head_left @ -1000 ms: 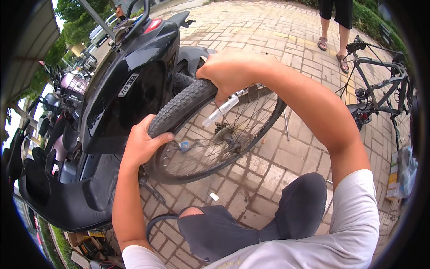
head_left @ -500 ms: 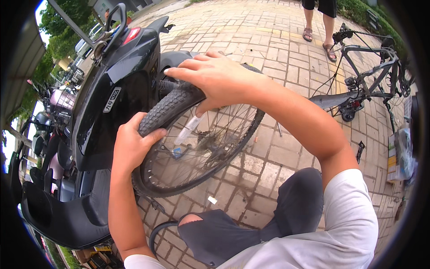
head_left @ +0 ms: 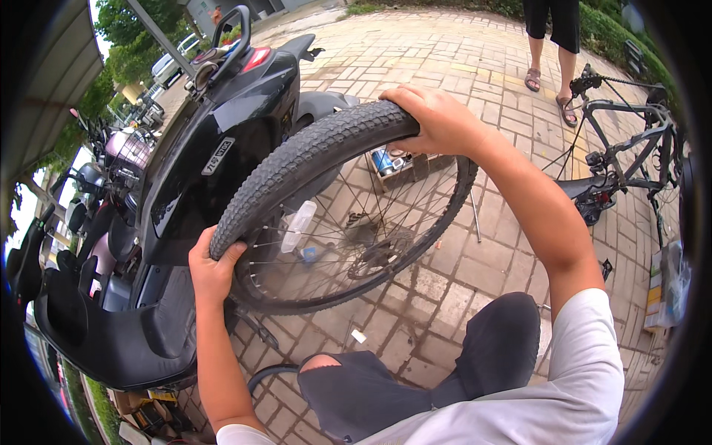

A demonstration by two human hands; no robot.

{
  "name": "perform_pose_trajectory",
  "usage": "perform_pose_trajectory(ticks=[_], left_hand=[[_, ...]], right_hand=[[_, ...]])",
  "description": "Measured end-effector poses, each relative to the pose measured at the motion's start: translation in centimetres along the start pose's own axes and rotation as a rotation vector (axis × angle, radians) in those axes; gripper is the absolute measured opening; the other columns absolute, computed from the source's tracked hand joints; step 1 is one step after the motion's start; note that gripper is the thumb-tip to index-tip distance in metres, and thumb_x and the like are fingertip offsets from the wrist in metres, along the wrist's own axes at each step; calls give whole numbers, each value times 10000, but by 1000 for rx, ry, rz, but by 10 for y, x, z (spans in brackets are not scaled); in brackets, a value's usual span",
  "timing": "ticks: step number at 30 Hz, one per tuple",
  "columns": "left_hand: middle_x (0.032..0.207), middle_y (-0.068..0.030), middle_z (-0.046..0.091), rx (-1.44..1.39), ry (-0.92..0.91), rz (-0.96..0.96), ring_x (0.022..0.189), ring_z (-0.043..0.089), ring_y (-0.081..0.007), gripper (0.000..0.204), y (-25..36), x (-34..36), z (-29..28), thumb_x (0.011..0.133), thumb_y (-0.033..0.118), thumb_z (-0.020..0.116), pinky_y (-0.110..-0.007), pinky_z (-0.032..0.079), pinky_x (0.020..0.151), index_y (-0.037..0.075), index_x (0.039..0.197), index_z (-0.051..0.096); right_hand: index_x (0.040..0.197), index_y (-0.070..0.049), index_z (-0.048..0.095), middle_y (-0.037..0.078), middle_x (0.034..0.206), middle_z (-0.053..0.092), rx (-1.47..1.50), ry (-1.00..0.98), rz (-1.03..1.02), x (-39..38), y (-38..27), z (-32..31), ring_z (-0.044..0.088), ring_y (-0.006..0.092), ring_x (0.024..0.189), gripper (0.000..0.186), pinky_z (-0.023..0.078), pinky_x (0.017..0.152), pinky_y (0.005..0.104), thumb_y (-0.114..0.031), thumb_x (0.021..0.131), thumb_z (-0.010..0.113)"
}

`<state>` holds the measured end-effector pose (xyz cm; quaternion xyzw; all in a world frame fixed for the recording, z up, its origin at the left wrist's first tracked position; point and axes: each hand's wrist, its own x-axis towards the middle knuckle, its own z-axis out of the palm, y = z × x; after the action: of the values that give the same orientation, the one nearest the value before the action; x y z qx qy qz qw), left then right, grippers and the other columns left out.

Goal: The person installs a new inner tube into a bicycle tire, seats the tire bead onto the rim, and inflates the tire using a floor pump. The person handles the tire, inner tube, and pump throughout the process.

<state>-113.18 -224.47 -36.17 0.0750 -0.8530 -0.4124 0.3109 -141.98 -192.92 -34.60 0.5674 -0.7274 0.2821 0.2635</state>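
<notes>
Right hand point(head_left: 439, 123) has moved along the tyre point(head_left: 285, 167), farther from left hand point(head_left: 212, 268).

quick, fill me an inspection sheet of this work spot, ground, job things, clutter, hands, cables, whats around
Surface: brick paving, with darker stains in places.
Job's things: a spoked bicycle wheel held tilted, its knobbly tire on; a pale reflector among the spokes.
Clutter: a white scrap, a thin metal rod and an open box holding a blue can.
Grippers: left hand and right hand both grip the tire, bare.
Cables: a black, curved, hose-like piece by the knee; cannot tell what it is.
Surroundings: black scooter at left, wheelless bicycle frame at right, person in sandals beyond.
</notes>
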Motion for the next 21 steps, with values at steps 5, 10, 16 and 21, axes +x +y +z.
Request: perform_pose_trajectory(ticks=[5, 10, 16, 21], left_hand=[[860, 21, 644, -181, -141, -199, 765, 547, -62, 275, -46, -32, 17, 723, 12, 732, -236, 453, 719, 0, 987, 657], [879, -9, 659, -196, -294, -292, 796, 592, -119, 349, -36, -11, 11, 717, 21, 724, -273, 482, 767, -5, 1054, 639], [931, -27, 674, 287, -139, -90, 890, 614, -162, 549, 8, -8, 42, 709, 196, 831, -304, 478, 840, -19, 1150, 586], [912, -30, 681, -45, -245, -228, 849, 607, -111, 410, -11, -6, 24, 683, 95, 813, -267, 484, 798, -26, 1032, 636]], right_hand=[[1138, -57, 527, 136, 988, 635, -42, -207, -85, -9, 0, 9, 630, 359, 914, 547, 505, 776, 439, -266, 709, 793], [1156, -33, 542, 143, 1005, 633, 23, -393, 87, -3, -10, -4, 620, 360, 930, 581, 503, 769, 418, -234, 681, 810], [1140, -5, 549, 163, 973, 641, 61, -436, 136, 2, -12, -7, 625, 367, 901, 586, 497, 769, 419, -224, 673, 827], [1103, 5, 568, 181, 904, 657, 69, -499, 107, 8, -17, -5, 642, 359, 862, 559, 500, 739, 411, -211, 658, 829]])
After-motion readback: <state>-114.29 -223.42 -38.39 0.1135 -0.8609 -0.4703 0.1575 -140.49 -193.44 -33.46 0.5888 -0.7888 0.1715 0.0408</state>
